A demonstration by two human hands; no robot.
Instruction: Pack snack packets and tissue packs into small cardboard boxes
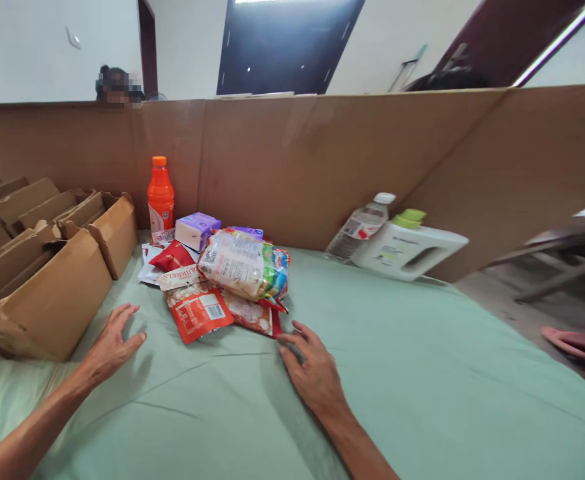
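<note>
A: What can you read?
B: "QUIRRELS", on the cream top strip of a red snack pouch (200,320). Its red lower panel carries pale print and a barcode. The plump, multicoloured snack bag (237,267) has a block of text too small to make out, and so does the white jug (407,247) with the green cap.

A: Where does it all sit?
B: On a pale green cloth (422,373). The pouch lies in a heap between the hands, with the plump bag on top of another red pouch (253,317) just beside it. Behind stand an orange bottle (160,200) and a purple-and-white tissue pack (197,230); cardboard boxes (57,300) are at left. A cardboard panel (262,160) runs across the back, with a dark door (287,47) beyond.

A: And the hands?
B: The left hand (115,343) reaches forward beside the boxes, thumb and fingers apart. The right hand (315,370) has loosely curved, parted fingers near the lower pouch's red corner; I can't tell whether they touch it.
</note>
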